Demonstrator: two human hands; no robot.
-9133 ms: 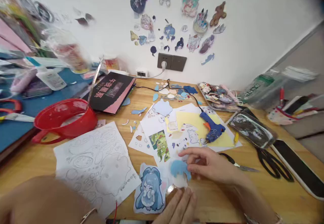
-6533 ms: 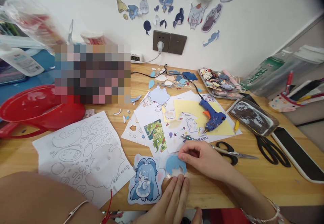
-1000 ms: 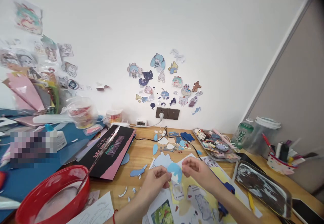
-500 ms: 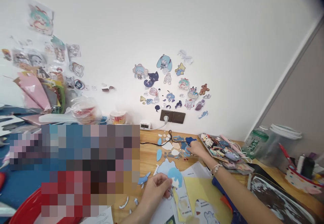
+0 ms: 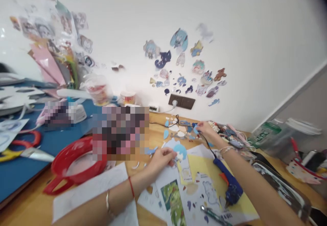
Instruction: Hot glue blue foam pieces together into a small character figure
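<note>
My left hand (image 5: 163,158) pinches the edge of a paper cutout figure (image 5: 180,151) with light blue hair, above the papers. Reaching to the back of the desk, my right hand (image 5: 206,131) has its fingertips closed on a small light blue cutout piece (image 5: 196,129). Whether that piece is lifted off the desk I cannot tell. Loose cutout pieces (image 5: 181,134) in white, blue and brown lie just left of it. Below my right forearm rests a blue glue gun (image 5: 227,178) with an orange trigger, on yellow paper (image 5: 198,166).
A red basin (image 5: 60,164) with a handle stands at left, beside scissors (image 5: 33,151) on a blue mat (image 5: 15,175). A pen (image 5: 214,215) lies on the front papers. A black cord (image 5: 163,124) crosses the back. Jars and a pen holder (image 5: 301,171) stand at right.
The view has tilted down and turned left, showing more of the basin, scissors and glue gun. My right fingers now hold a light blue piece; my left hand keeps the figure.
</note>
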